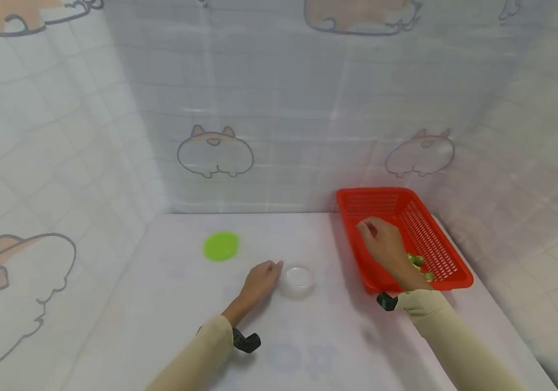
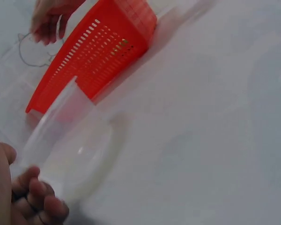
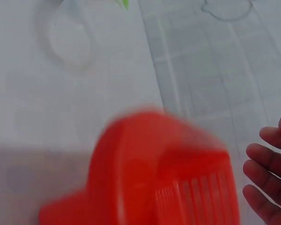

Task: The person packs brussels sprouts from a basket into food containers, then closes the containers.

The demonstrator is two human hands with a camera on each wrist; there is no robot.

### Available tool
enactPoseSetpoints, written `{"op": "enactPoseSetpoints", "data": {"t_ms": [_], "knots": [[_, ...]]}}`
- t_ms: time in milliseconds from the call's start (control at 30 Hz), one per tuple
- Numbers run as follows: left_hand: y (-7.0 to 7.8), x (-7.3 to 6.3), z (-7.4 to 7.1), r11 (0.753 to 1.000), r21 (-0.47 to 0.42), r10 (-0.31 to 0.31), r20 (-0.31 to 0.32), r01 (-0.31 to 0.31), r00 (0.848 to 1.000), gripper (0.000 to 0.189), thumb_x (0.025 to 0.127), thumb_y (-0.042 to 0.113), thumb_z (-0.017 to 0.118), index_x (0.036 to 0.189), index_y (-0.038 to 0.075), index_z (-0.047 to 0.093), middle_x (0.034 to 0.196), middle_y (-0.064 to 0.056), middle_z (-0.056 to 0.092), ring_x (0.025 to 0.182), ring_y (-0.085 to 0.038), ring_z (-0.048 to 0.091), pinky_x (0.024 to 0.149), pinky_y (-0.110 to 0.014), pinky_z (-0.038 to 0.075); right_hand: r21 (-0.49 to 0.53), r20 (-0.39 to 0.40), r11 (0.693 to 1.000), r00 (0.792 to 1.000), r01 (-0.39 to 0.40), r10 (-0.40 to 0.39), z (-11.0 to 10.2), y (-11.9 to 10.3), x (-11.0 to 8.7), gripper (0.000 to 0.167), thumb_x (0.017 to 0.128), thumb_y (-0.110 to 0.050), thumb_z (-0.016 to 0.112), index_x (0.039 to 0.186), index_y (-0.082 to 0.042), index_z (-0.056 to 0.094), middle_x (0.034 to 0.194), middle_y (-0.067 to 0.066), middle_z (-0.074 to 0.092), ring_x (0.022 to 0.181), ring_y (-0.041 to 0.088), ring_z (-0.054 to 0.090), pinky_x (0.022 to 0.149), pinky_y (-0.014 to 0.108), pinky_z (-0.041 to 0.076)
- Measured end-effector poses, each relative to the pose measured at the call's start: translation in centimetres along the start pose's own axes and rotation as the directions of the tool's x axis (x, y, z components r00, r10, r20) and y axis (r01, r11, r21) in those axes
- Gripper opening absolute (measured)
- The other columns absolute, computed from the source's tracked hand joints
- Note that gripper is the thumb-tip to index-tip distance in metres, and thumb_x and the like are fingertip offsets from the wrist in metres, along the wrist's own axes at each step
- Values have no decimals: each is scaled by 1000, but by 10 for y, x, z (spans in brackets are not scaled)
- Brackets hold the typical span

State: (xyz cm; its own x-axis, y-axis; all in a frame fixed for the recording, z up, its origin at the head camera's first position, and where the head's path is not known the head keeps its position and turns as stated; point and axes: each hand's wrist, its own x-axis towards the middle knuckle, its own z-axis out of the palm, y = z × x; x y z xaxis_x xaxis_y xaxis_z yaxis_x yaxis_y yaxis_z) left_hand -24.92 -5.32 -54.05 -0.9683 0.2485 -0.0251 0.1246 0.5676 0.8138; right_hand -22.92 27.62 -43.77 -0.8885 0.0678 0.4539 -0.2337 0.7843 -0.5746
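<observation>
My left hand (image 1: 261, 279) lies low over the table, fingers loosely curled. Right beside it stands a clear plastic bowl (image 1: 298, 281), its rim close to the thumb and fingertips. In the left wrist view the bowl (image 2: 75, 145) reaches up past these fingers (image 2: 40, 197). My right hand (image 1: 385, 241) hovers above a red plastic basket (image 1: 424, 239), its fingers (image 3: 264, 180) relaxed and nothing held in them. Several small green vegetables with pale ends (image 1: 418, 261) lie in the basket's near right part, partly hidden by the right forearm.
A flat lime-green round piece (image 1: 221, 246) lies on the white table (image 1: 171, 293), left of the bowl. Pale sheeting (image 1: 279, 163) with cartoon animal drawings walls off the back and both sides. The basket stands close to the right side.
</observation>
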Motion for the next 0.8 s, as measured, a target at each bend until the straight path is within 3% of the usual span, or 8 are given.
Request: {"op": "enactPoseSetpoints", "data": {"t_ms": [133,300,367,500,600,800], "knots": [[-8,-4,5,992,-117,55,5,-54,998,51,105,54,44,84,10,62,65,1,55,57,-16,52,56,-31,44,-27,16,998,998,-58,58,-14,17,-9,19,102,-25,61,104,-8,70,90,6,69,70,20,56,65,35,47],[-16,-5,11,972,-216,97,-5,-96,995,53,103,57,47,78,11,58,57,1,52,49,-15,50,51,-29,43,-72,162,983,970,-171,181,-35,41,-17,26,103,-31,59,112,-8,68,78,7,63,56,19,55,54,32,49],[-19,-5,9,968,-230,100,-10,-99,995,53,102,58,48,76,13,56,55,1,52,48,-15,49,50,-28,41,-84,219,979,955,-183,198,-40,48,-18,27,103,-32,59,113,-8,67,78,6,63,63,19,58,60,32,52],[-21,-7,9,957,-274,101,2,-96,995,52,101,56,51,74,12,56,55,0,52,48,-14,48,48,-27,40,-77,282,983,942,-166,181,-48,66,-18,21,102,-24,63,111,-6,69,97,10,70,86,24,64,79,40,56],[-21,-8,9,949,-302,104,11,-96,994,52,101,56,52,75,11,56,56,0,51,49,-14,48,47,-27,40,-69,321,977,923,-200,212,-54,80,-16,20,100,-22,66,112,-6,69,108,15,71,96,28,64,80,42,58],[-25,-12,13,942,-317,120,14,-110,993,51,101,56,52,77,11,56,57,0,51,50,-14,48,48,-26,40,-86,387,956,874,-282,293,-62,90,-14,29,98,-14,66,123,1,65,117,19,68,102,32,65,82,43,58]]}}
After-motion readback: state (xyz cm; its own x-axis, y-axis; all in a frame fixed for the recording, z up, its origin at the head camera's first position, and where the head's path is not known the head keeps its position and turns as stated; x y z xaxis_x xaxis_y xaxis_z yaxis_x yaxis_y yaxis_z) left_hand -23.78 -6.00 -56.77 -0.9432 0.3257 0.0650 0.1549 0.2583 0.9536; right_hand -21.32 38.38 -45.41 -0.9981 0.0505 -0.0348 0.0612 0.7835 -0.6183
